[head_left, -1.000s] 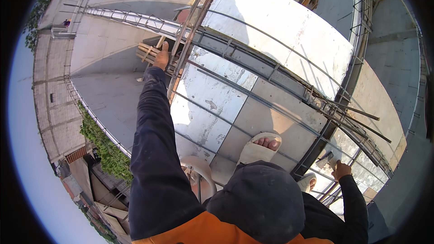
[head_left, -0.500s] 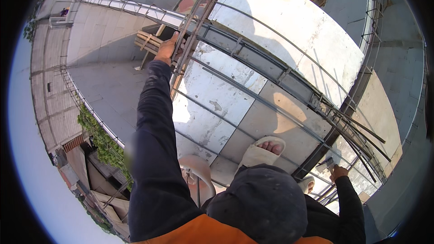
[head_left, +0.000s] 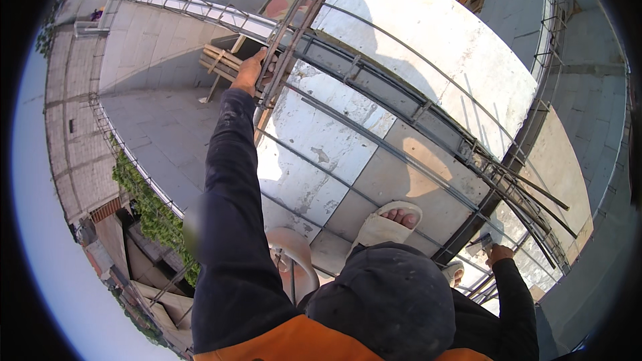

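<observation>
My left hand (head_left: 250, 73) is stretched far forward, its fingers wrapped round a thin steel reinforcing bar (head_left: 278, 39) in the bundle at the panels' left edge. My right hand (head_left: 499, 254) is low on the right, closed round a grey hand tool (head_left: 479, 245); the kind of tool is too small to make out. That tool is beside the crossing bars and a dark beam gap (head_left: 471, 228). Between my hands, long parallel reinforcing bars (head_left: 374, 139) run diagonally over white, stained formwork panels (head_left: 321, 144).
My sandalled foot (head_left: 394, 222) stands on the panels among the bars. Several loose bar ends (head_left: 545, 194) stick out at the right. Beyond the left edge lie a lower grey deck (head_left: 157, 127), stacked timber (head_left: 221, 61) and green plants (head_left: 150, 207). A pinkish rounded object (head_left: 294, 254) is near my left arm.
The view has shifted very slightly. Both hands stay where they were, the left on the bar and the right on the tool.
</observation>
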Motion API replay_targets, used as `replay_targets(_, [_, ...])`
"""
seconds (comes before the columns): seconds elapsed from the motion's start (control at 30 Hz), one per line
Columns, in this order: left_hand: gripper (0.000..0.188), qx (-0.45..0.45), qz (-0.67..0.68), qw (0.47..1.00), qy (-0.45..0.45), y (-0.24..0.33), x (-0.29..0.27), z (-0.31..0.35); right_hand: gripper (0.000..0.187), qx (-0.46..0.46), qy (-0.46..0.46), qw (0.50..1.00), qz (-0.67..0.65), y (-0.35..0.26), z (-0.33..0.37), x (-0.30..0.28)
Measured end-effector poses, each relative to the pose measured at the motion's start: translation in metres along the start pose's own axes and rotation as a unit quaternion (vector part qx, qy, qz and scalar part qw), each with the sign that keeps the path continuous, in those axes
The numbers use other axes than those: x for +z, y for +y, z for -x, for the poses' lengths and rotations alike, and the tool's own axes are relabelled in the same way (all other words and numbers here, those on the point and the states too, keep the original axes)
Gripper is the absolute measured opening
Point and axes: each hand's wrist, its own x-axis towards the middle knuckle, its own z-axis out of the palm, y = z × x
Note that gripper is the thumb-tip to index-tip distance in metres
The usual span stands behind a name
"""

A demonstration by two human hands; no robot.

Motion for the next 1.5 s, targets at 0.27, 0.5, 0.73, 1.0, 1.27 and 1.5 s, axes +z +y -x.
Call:
replay_targets(0.27, [0.041, -0.012, 0.003, 1.000, -0.003, -0.006, -0.004, -0.004, 0.043, 0.006, 0.033, 0.999, -0.019, 0.000, 0.004, 0.008])
replay_targets(0.5, [0.046, 0.022, -0.009, 1.000, 0.008, -0.002, 0.009, -0.006, 0.061, -0.019, -0.032, 0.999, 0.007, -0.013, 0.022, -0.051])
replay_targets(0.73, [0.044, 0.018, 0.059, 0.998, -0.031, -0.013, -0.011, -0.006, 0.042, -0.226, 0.116, 0.966, -0.039, -0.083, 0.104, -0.175])
replay_targets(1.0, [0.042, -0.008, 0.005, 1.000, -0.007, -0.010, -0.005, -0.011, 0.030, -0.186, 0.379, 0.867, -0.265, -0.136, 0.052, -0.176])
replay_targets(1.27, [0.043, 0.002, 0.019, 1.000, -0.003, -0.011, -0.007, -0.006, 0.028, -0.172, 0.429, 0.846, -0.266, -0.140, 0.044, -0.183])
replay_targets(1.5, [0.042, 0.000, 0.024, 1.000, -0.016, -0.011, -0.010, -0.010, 0.017, -0.170, 0.452, 0.819, -0.308, -0.138, 0.032, -0.188])
